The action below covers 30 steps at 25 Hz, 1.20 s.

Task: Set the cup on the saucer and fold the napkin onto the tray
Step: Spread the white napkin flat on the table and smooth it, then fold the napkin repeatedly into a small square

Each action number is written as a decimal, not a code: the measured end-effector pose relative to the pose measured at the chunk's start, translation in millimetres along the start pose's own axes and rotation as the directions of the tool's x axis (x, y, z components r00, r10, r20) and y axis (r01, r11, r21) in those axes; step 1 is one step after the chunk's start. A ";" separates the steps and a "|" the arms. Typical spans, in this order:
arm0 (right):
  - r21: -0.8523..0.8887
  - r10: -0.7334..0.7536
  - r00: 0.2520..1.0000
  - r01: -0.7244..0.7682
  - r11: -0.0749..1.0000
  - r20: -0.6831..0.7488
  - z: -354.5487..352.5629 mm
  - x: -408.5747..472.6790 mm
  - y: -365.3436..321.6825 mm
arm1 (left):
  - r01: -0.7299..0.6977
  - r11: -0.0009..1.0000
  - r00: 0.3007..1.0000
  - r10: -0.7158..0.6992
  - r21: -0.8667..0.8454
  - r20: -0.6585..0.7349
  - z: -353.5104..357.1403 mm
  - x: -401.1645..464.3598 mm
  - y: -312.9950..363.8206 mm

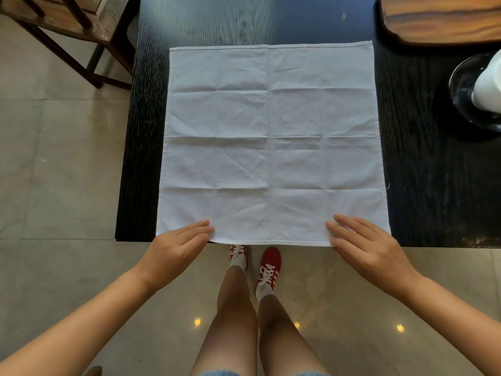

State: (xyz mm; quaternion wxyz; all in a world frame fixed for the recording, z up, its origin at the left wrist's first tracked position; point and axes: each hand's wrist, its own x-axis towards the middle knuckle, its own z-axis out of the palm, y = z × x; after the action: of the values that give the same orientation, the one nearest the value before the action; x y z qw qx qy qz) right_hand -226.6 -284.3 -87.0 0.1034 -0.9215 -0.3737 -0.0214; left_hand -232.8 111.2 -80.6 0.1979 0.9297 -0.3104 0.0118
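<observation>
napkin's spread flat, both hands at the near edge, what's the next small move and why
Probably pinch the two near corners and lift that edge toward the far edge for a first half fold. The napkin lies fully open on the dark table, the left hand and right hand rest flat on its near edge with straight fingers, gripping nothing yet, and old crease lines already mark the fold.

A white square woven-cloth napkin (271,142), matt and creased along its fold lines, lies under the fingertips of the left hand (176,248) and right hand (371,248) on a black open-grained wooden counter (423,172) with a dull sheen. Far beyond the right hand sit a polished brown wooden tray (444,20) and a clear glass saucer (466,88). Below the hands, glossy grey floor tiles (62,169) mirror lamps.
</observation>
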 end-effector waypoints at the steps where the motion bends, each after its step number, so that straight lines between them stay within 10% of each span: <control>1: 0.013 0.007 1.000 -0.007 1.000 0.010 -3.2 1.3 -2.1 | 0.028 0.999 0.999 -0.027 -0.023 0.042 -3.0 1.9 0.2; 7: 0.441 0.332 0.896 -0.435 0.785 0.294 -47.5 14.8 -1.0 | 0.516 0.817 0.792 -0.341 -0.258 0.506 -52.4 29.3 -2.9; 12: 0.435 0.329 0.857 -0.490 0.755 0.396 -88.8 75.6 43.8 | 0.575 0.788 0.714 -0.352 -0.220 0.605 -93.2 94.9 -33.5; 23: 0.236 0.392 0.914 -0.407 0.883 0.108 -63.1 249.6 167.0 | 0.336 0.941 0.941 -0.336 -0.023 0.034 -88.3 230.0 -142.3; 30: 0.130 0.486 0.863 -0.502 0.855 0.135 -21.1 278.7 192.5 | 0.309 0.949 0.951 -0.309 0.065 -0.007 -42.7 249.2 -188.2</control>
State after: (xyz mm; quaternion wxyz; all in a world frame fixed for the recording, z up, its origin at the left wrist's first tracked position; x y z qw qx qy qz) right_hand 108.3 -232.6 -67.4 0.1612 -0.9750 -0.1296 0.0807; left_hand 82.1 121.7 -73.1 0.1664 0.9728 -0.1607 -0.0106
